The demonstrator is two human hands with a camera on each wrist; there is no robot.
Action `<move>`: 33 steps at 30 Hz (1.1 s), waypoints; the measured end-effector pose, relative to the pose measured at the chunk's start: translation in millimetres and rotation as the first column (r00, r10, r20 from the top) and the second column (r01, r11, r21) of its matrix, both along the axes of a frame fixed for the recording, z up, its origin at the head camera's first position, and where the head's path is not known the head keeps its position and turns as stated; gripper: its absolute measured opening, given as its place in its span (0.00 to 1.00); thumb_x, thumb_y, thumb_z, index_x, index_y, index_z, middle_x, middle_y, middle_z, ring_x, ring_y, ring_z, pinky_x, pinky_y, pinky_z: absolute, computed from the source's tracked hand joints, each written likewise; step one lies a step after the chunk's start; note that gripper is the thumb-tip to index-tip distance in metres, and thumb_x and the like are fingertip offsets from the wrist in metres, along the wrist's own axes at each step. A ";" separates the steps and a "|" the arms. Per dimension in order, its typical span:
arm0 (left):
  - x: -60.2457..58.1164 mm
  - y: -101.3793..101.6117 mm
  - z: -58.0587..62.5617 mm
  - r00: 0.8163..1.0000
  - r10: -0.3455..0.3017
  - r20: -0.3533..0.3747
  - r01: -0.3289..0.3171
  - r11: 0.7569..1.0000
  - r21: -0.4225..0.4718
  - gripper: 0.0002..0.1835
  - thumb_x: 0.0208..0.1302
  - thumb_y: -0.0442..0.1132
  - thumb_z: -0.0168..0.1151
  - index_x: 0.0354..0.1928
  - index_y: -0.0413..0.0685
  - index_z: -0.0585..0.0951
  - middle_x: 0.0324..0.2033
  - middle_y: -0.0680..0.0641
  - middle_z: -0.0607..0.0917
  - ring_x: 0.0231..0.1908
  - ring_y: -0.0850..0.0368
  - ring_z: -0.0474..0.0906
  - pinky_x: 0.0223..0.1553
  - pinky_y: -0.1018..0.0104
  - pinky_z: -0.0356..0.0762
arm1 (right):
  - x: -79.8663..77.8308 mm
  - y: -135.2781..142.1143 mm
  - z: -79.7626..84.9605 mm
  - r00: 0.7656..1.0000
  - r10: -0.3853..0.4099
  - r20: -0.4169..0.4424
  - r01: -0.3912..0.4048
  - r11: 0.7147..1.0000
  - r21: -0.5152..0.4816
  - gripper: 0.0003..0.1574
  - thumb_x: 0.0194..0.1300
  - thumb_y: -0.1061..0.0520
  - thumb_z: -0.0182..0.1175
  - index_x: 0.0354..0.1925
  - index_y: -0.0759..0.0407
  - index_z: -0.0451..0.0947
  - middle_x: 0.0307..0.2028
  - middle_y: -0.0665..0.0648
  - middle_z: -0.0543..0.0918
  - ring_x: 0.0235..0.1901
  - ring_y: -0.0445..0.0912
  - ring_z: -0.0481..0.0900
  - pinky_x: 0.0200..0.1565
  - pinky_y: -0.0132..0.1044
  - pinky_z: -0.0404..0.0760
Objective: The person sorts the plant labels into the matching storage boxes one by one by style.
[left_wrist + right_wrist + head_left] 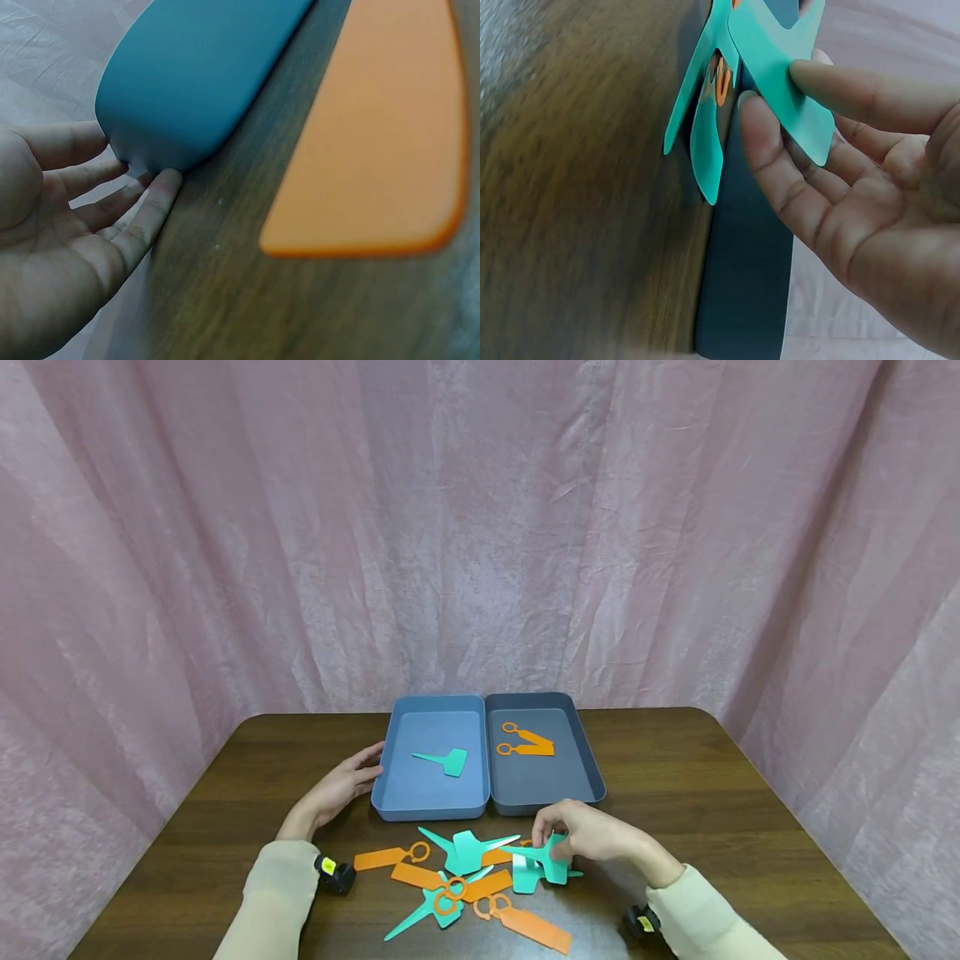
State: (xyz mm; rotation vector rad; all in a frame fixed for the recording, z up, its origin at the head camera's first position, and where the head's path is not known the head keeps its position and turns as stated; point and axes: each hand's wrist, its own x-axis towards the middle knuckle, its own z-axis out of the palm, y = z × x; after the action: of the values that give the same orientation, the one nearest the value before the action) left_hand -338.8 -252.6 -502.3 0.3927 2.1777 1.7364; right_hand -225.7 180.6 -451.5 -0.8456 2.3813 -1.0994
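Observation:
My right hand (pixel 588 831) pinches a green plant label (pixel 769 64) between thumb and fingers, at the right end of a loose pile. Beneath it lie other green labels (pixel 707 150) of the same pointed shape. At the left, my left hand (pixel 341 789) has its fingers extended against the outer side of the blue tray (pixel 435 810); in the left wrist view the fingertips (pixel 169 180) touch its wall. One green label (pixel 453 762) lies in that tray. Two orange ring-ended tags (pixel 536 749) lie in the dark grey tray (pixel 547 793) beside it.
In front of the trays, green labels (pixel 463 853) and several orange tags (pixel 534 929) overlap on the brown wooden table (pixel 675 777). One orange tag (pixel 378 859) lies near the left wrist. A pink curtain (pixel 480 527) hangs behind the table.

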 end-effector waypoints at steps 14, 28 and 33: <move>1.4 0.0 -0.5 1.000 -0.007 0.005 0.007 1.000 0.007 0.33 0.85 0.37 0.44 0.84 0.44 0.46 0.81 0.35 0.50 0.78 0.36 0.53 0.77 0.39 0.54 | -4.1 2.5 -2.0 1.000 -0.024 0.014 0.025 0.993 -0.114 0.15 0.62 0.74 0.61 0.42 0.59 0.84 0.35 0.54 0.85 0.38 0.47 0.76 0.40 0.33 0.77; 0.1 1.3 -0.4 1.000 -0.011 -0.002 0.011 1.000 0.008 0.34 0.85 0.37 0.45 0.84 0.44 0.46 0.81 0.34 0.49 0.77 0.34 0.54 0.77 0.39 0.55 | -4.6 0.8 4.7 0.992 -0.114 -0.054 0.102 0.977 -0.185 0.10 0.68 0.70 0.63 0.45 0.60 0.83 0.41 0.56 0.83 0.41 0.54 0.78 0.42 0.33 0.79; 0.6 0.9 0.1 1.000 -0.011 -0.009 0.011 1.000 0.004 0.34 0.85 0.37 0.45 0.84 0.44 0.46 0.81 0.33 0.49 0.77 0.34 0.54 0.76 0.39 0.55 | -9.2 -1.1 9.7 0.990 -0.122 -0.072 0.106 0.975 -0.195 0.10 0.69 0.69 0.62 0.46 0.60 0.83 0.42 0.57 0.83 0.41 0.54 0.77 0.40 0.33 0.78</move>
State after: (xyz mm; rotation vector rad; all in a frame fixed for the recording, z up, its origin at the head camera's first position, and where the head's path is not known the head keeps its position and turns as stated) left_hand -338.3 -251.7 -502.2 0.4139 2.1741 1.7370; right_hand -234.9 179.4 -441.7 -0.8407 2.4476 -1.3814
